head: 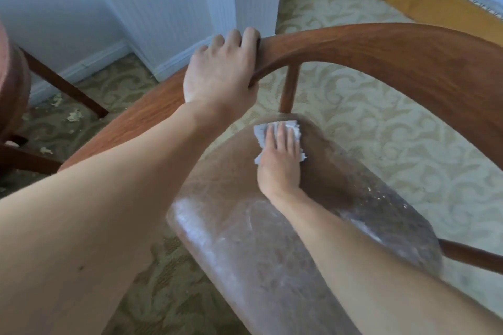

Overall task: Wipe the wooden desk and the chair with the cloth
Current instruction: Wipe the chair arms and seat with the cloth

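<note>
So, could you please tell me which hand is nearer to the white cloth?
The right. The right hand lies flat on the cloth, pressing it to the chair seat; the left hand grips the curved backrest above.

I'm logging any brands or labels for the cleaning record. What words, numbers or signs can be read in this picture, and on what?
None: no readable text anywhere.
The chair, its plastic-covered seat, the cloth under the right hand, the wall and the carpet carry no words, labels or numbers; the carpet shows only a scroll pattern.
</note>
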{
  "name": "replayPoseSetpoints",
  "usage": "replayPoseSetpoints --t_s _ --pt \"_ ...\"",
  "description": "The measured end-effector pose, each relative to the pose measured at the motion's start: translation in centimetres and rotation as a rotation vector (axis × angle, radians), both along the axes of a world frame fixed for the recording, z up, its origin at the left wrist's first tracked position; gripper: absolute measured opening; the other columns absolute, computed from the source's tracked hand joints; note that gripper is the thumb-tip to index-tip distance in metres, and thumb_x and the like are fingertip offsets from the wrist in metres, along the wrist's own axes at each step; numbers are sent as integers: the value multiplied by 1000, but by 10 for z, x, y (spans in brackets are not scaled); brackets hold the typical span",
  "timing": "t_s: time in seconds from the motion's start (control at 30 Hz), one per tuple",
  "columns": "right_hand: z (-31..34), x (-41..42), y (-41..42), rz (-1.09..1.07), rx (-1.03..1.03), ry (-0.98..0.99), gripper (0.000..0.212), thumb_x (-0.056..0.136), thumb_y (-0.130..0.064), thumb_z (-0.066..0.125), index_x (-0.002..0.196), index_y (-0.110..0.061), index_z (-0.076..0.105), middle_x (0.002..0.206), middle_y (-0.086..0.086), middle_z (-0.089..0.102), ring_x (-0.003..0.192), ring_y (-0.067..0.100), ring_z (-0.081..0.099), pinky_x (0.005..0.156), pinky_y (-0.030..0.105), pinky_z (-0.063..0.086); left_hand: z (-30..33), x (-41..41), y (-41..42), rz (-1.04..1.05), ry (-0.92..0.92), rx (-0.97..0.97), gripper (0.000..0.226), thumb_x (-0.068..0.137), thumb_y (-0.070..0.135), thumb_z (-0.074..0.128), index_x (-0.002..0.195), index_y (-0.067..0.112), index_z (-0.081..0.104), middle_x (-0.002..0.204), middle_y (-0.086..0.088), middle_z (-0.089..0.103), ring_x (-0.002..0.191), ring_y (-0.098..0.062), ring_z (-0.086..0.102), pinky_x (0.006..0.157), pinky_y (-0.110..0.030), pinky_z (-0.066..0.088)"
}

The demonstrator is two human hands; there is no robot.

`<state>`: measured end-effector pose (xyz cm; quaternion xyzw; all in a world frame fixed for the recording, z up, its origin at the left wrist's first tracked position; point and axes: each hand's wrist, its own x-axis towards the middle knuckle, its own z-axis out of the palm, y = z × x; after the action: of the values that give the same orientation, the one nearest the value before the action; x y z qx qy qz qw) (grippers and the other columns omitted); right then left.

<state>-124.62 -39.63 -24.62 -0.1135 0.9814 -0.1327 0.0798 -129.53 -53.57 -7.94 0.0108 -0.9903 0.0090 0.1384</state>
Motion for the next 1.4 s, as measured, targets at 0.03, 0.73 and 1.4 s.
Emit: replayPoseSetpoints --t_s 0.03,0.73,1.4 --pt "1 20 -12 61 -36 -8 83 96 -23 58 161 -12 9 169 10 2 156 30 -3 126 46 2 0 0 0 4 0 0 47 90 28 64 131 15 46 116 -11 59 103 -37 58 73 -42 34" --pt "1 -41 110 34 120 2 69 103 -16 47 160 -10 9 169 12 4 156 26 1 127 40 6 -1 1 2 14 2 -16 46 90 28 62 131 13 47 113 -12 61 99 -37 59 74 -44 39" --pt "28 31 137 -57 -367 242 29 95 -19 55 122 -12 62 123 -1 59 78 23 63 76 44 54 0 1 1 20 9 -16 45 89 28 64 129 13 48 111 -12 61 97 -37 58 71 -40 33"
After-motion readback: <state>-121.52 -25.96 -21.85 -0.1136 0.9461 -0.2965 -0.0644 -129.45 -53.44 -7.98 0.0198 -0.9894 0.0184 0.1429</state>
